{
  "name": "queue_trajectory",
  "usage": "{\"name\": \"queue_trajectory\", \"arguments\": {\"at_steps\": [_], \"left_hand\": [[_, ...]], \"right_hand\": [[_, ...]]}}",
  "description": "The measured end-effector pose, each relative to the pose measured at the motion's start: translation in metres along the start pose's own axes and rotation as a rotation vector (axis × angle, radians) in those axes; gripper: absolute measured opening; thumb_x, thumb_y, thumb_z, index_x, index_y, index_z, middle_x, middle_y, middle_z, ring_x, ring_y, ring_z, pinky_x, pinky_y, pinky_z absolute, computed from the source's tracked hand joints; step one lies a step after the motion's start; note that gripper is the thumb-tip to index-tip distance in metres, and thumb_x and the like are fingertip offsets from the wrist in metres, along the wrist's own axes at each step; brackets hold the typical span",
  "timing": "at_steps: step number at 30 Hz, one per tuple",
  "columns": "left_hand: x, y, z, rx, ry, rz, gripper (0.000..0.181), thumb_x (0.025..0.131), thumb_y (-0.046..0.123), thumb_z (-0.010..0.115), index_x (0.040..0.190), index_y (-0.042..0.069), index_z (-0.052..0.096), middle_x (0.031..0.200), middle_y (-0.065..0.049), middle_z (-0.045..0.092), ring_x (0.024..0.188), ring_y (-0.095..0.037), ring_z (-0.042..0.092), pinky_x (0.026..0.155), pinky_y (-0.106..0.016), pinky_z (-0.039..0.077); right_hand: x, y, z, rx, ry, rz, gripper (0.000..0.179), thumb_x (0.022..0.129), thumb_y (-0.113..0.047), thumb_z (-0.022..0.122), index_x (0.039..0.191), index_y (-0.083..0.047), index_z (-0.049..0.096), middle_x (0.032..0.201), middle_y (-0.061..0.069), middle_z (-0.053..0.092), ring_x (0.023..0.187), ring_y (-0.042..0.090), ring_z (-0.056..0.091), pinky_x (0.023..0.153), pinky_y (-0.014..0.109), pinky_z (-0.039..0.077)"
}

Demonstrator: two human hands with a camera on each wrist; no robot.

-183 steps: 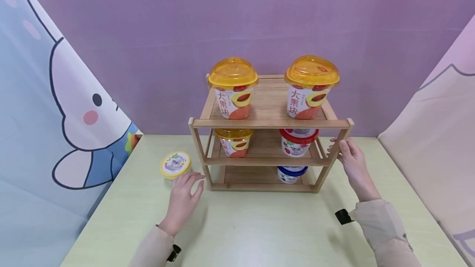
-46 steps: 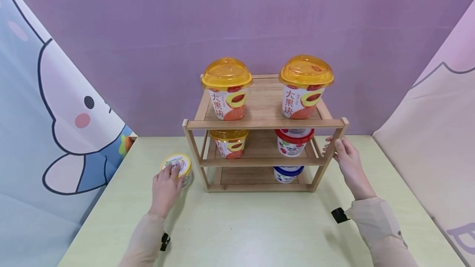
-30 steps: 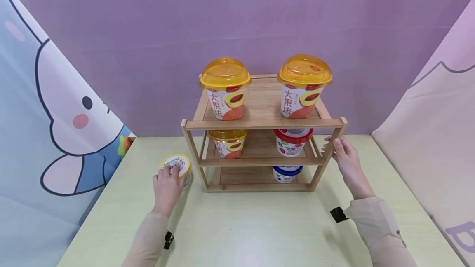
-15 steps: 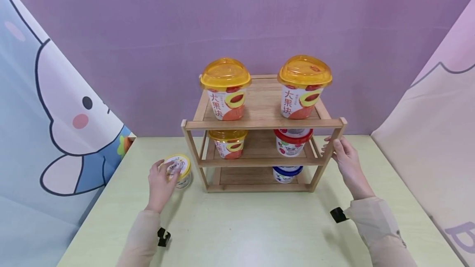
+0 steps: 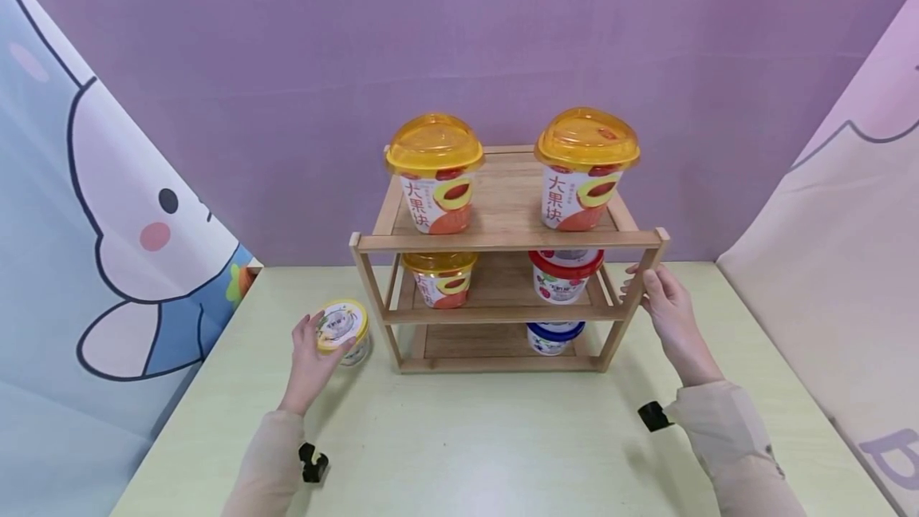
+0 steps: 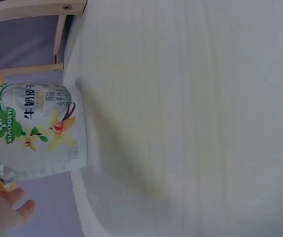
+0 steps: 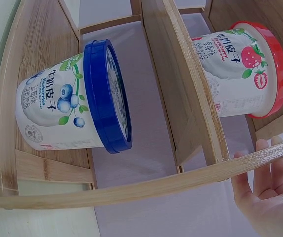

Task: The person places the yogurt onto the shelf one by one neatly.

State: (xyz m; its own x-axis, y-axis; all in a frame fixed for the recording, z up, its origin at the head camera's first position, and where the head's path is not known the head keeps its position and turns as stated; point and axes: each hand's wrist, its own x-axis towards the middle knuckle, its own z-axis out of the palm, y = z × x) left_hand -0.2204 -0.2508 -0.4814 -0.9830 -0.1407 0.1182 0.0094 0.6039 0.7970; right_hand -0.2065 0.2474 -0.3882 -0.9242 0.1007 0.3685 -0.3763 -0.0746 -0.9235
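My left hand (image 5: 310, 360) spans the yellow-lidded yogurt tub (image 5: 343, 327), which stands on the table left of the rack. Its thumb lies at the lid's near right edge, its fingers at the left edge. In the left wrist view, fingertips (image 6: 25, 207) sit right at the rim of the yogurt tub (image 6: 43, 131). On the right, my right hand (image 5: 671, 305) holds the front post of the three-tier wooden rack (image 5: 502, 313). Fingers (image 7: 262, 170) show behind that post in the right wrist view.
Two yogurt cups with domed orange lids (image 5: 435, 174) (image 5: 585, 170) stand on the top tier. The middle tier bears another orange-lidded cup (image 5: 443, 282) and a red-lidded tub (image 5: 563, 282). A blue-lidded tub (image 7: 67, 101) is on the bottom tier. A purple cloth (image 5: 459, 38) hangs behind.
My left hand moved from beside the rack to the yellow-lidded tub, lay over its lid, then slid left and spread to the lid's edges. My right hand keeps its hold on the post.
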Motion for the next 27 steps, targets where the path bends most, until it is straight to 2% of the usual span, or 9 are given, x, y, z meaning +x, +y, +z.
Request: {"name": "queue_trajectory", "arguments": {"at_steps": [6,11,22,27], "left_hand": [[0.0,-0.006,0.007,-0.042,0.013,-0.019,0.086,0.071,0.031,0.073,0.135,0.004,0.023,0.139,-0.025,0.004,0.123,-0.047,0.019,0.098,-0.058,0.02],[0.001,-0.008,0.012,-0.057,0.061,0.001,0.085,0.068,0.023,0.075,0.134,0.003,0.025,0.134,-0.027,0.012,0.12,-0.044,0.026,0.099,-0.055,0.023],[0.001,-0.005,0.017,-0.101,0.122,-0.013,0.084,0.066,0.019,0.077,0.132,0.001,0.027,0.13,-0.026,0.018,0.116,-0.04,0.029,0.099,-0.054,0.023],[0.001,-0.005,0.019,-0.126,0.165,-0.015,0.083,0.065,0.019,0.078,0.13,0.001,0.03,0.127,-0.024,0.021,0.114,-0.037,0.032,0.099,-0.053,0.025]], "right_hand": [[0.0,-0.001,0.001,-0.012,0.004,0.01,0.018,0.093,-0.026,0.042,0.095,-0.016,0.057,0.092,-0.006,0.055,0.078,0.007,0.057,0.072,0.014,0.046],[0.0,-0.003,0.002,-0.016,0.011,0.015,0.019,0.093,-0.026,0.041,0.095,-0.015,0.057,0.089,-0.006,0.056,0.078,0.007,0.057,0.072,0.015,0.046],[0.001,-0.004,0.002,-0.002,0.011,0.014,0.021,0.093,-0.025,0.041,0.095,-0.012,0.057,0.087,-0.005,0.056,0.077,0.007,0.057,0.071,0.016,0.046],[0.001,-0.002,0.001,-0.009,0.007,0.008,0.023,0.093,-0.027,0.042,0.095,-0.008,0.055,0.085,0.0,0.055,0.076,0.007,0.057,0.071,0.016,0.047]]}}
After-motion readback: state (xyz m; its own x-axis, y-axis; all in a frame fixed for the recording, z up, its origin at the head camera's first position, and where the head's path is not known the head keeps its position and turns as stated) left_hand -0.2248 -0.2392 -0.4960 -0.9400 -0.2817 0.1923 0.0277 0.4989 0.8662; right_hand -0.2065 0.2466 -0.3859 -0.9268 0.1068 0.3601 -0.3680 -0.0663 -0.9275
